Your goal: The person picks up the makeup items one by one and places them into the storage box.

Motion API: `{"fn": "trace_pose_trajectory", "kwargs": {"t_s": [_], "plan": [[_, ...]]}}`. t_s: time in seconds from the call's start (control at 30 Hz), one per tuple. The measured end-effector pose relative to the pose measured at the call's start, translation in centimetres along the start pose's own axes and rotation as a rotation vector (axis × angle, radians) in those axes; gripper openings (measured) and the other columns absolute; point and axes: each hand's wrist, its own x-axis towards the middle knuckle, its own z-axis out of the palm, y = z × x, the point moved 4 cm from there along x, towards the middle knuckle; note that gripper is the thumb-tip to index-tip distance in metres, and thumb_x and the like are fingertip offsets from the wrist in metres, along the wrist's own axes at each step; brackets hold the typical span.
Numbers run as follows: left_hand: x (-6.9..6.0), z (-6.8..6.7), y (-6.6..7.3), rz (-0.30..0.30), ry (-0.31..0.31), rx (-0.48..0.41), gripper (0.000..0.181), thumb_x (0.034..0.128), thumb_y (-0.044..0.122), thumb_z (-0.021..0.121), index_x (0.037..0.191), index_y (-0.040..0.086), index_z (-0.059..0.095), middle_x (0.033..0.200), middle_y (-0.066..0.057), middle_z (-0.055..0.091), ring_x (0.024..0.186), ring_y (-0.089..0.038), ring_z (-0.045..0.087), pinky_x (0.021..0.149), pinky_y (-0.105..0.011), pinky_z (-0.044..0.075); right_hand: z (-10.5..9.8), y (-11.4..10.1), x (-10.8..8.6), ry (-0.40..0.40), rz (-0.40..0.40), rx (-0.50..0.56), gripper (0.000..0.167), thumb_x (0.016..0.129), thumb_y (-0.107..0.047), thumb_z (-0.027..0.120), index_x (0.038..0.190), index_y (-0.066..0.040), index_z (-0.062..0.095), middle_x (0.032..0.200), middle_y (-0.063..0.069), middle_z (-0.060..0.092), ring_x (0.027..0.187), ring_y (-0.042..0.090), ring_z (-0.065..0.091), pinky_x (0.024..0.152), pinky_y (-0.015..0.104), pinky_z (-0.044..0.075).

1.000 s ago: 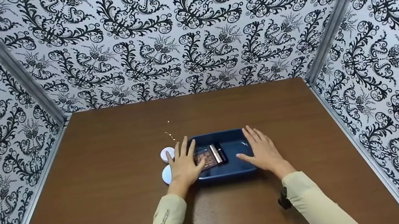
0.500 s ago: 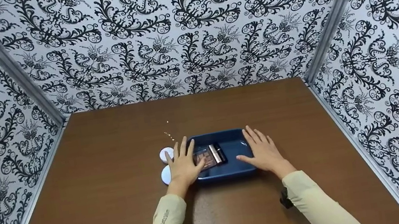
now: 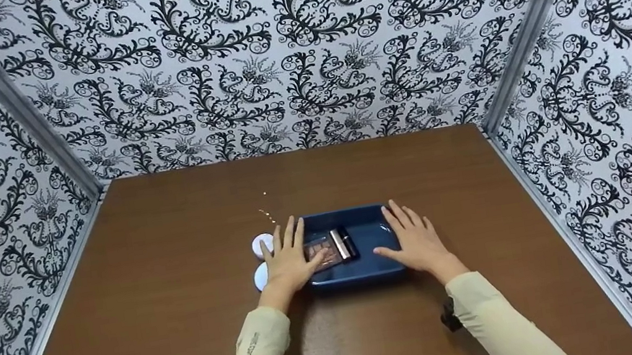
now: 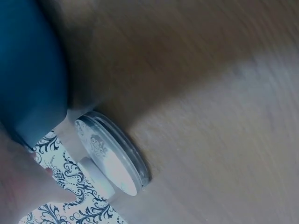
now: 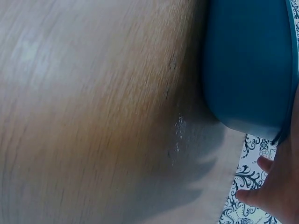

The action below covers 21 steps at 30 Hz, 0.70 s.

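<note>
A blue rectangular tray (image 3: 375,259) lies between the two hands. My left hand (image 3: 287,266) rests over its left rim with straight, spread fingers, the thumb reaching inside. My right hand (image 3: 421,246) lies at the right rim, fingers extended and thumb also inward. In the tray is a makeup palette (image 3: 319,246) with brown pans, partly under the left thumb. Beside the palette sits a silver-and-black bar-shaped piece (image 3: 340,245); whether it is joined to the palette I cannot tell. The right wrist view shows the tray's outer wall (image 5: 252,65) and part of the right hand (image 5: 280,186).
Two round white containers (image 3: 262,246) stand just left of the tray, partly behind the left hand. One, flat and disc-like (image 4: 105,151), shows in the left wrist view. Pale specks (image 3: 266,213) mark the brown table (image 3: 177,254). Patterned walls (image 3: 297,49) enclose it.
My left hand and forearm have shifted slightly left, uncovering a little more of the tray's left side. The right hand and the tray's contents look almost unchanged.
</note>
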Motion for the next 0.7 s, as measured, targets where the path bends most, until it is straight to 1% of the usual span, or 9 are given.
{"fn": "trace_pose_trajectory", "kwargs": {"t_s": [0.07, 0.2, 0.33, 0.4, 0.47, 0.63, 0.7], "plan": [[0.0, 0.0, 0.0, -0.001, -0.009, -0.005, 0.088, 0.0905, 0.061, 0.057, 0.160, 0.020, 0.023, 0.168, -0.005, 0.020, 0.154, -0.038, 0.016, 0.117, -0.072, 0.010, -0.1, 0.0, -0.1, -0.010, 0.004, 0.007, 0.097, 0.088, -0.069, 0.055, 0.161, -0.018, 0.017, 0.170, 0.007, 0.008, 0.153, 0.040, 0.018, 0.116, 0.071, 0.019], [0.2, -0.2, -0.2, 0.013, 0.001, -0.017, 0.086, 0.0909, 0.061, 0.056, 0.160, 0.021, 0.024, 0.167, -0.004, 0.021, 0.154, -0.036, 0.017, 0.118, -0.070, 0.013, -0.1, 0.0, -0.2, -0.017, 0.007, 0.011, 0.097, 0.088, -0.070, 0.055, 0.161, -0.018, 0.017, 0.170, 0.007, 0.008, 0.153, 0.041, 0.018, 0.116, 0.071, 0.018], [0.4, -0.8, -0.8, 0.030, 0.049, -0.001, 0.082, 0.0916, 0.059, 0.056, 0.159, 0.022, 0.027, 0.165, -0.004, 0.027, 0.152, -0.037, 0.022, 0.117, -0.068, 0.018, -0.1, 0.0, -0.1, -0.013, 0.010, 0.001, 0.096, 0.088, -0.069, 0.056, 0.161, -0.019, 0.019, 0.170, 0.008, 0.010, 0.153, 0.041, 0.019, 0.115, 0.071, 0.020], [0.4, -1.2, -1.2, 0.027, 0.073, 0.014, 0.080, 0.0924, 0.058, 0.056, 0.158, 0.022, 0.029, 0.164, -0.005, 0.029, 0.151, -0.039, 0.025, 0.117, -0.068, 0.020, 0.0, 0.0, -0.1, -0.004, 0.009, -0.001, 0.095, 0.088, -0.067, 0.058, 0.161, -0.019, 0.021, 0.169, 0.008, 0.011, 0.152, 0.041, 0.020, 0.115, 0.071, 0.021], [0.5, -1.7, -1.8, 0.009, 0.093, 0.020, 0.077, 0.0933, 0.054, 0.057, 0.158, 0.021, 0.030, 0.164, -0.006, 0.031, 0.149, -0.041, 0.027, 0.117, -0.067, 0.020, 0.1, 0.0, 0.0, 0.000, 0.007, -0.007, 0.095, 0.088, -0.067, 0.058, 0.160, -0.020, 0.021, 0.169, 0.008, 0.011, 0.152, 0.041, 0.021, 0.115, 0.071, 0.022], [0.3, -3.0, -3.4, -0.062, 0.100, 0.021, 0.073, 0.0954, 0.048, 0.059, 0.157, 0.020, 0.031, 0.165, -0.006, 0.029, 0.149, -0.041, 0.027, 0.119, -0.067, 0.018, 0.0, 0.0, 0.0, -0.003, 0.003, -0.009, 0.095, 0.088, -0.067, 0.058, 0.161, -0.020, 0.020, 0.169, 0.008, 0.011, 0.152, 0.041, 0.022, 0.115, 0.071, 0.022], [0.2, -3.4, -4.0, -0.075, 0.104, 0.023, 0.073, 0.0952, 0.045, 0.060, 0.157, 0.020, 0.031, 0.165, -0.006, 0.028, 0.149, -0.042, 0.026, 0.119, -0.067, 0.017, 0.0, 0.0, 0.0, -0.006, 0.003, -0.007, 0.095, 0.088, -0.066, 0.058, 0.161, -0.021, 0.019, 0.170, 0.008, 0.010, 0.152, 0.041, 0.022, 0.115, 0.070, 0.022]]}}
